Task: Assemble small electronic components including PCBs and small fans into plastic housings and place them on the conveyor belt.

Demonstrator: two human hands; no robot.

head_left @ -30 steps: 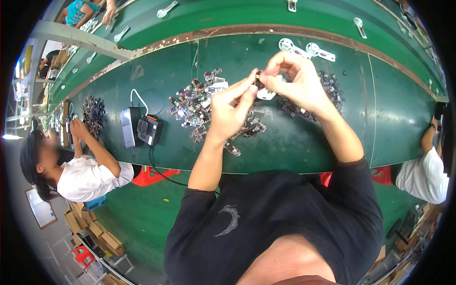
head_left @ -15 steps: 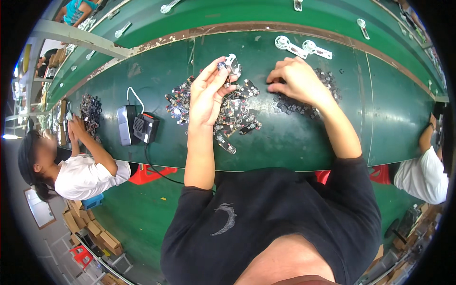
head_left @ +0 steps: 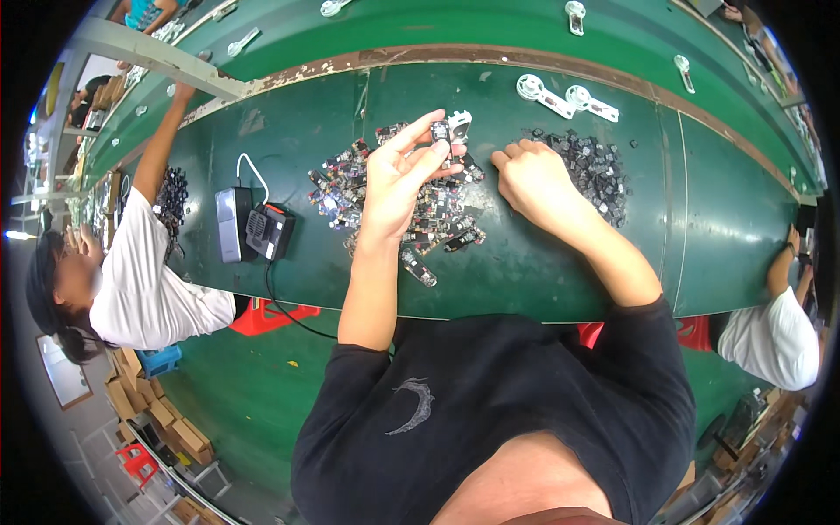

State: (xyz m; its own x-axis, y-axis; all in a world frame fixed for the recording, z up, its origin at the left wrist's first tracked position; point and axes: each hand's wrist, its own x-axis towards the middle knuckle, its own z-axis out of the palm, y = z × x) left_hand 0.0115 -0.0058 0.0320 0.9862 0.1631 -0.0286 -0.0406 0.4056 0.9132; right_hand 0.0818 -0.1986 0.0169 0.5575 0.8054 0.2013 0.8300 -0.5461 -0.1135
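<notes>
Between the fingers and thumb of my left hand [head_left: 394, 184] are a small circuit board [head_left: 440, 131] and a white plastic housing [head_left: 461, 122], raised over a loose heap of circuit boards [head_left: 337, 179]. My right hand [head_left: 538, 184] is closed, its fingers curled and pressed together just left of a pile of small black parts [head_left: 598, 171]. Whatever those fingertips hold, if anything, is hidden. One board [head_left: 418, 268] lies at the near end of the heap.
Two white fan-like pieces [head_left: 560, 98] lie at the table's far edge. Left of the heap stand a grey box-shaped device [head_left: 231, 226] and a black one [head_left: 269, 231] with cables. Beyond the ledge [head_left: 420, 54], a green belt carries white pieces. Co-workers sit at both sides.
My left hand has turned, so the board now shows upright beside the white housing. My right hand has come down nearer the table, fingers curled tighter. The left co-worker's arm has reached toward the belt.
</notes>
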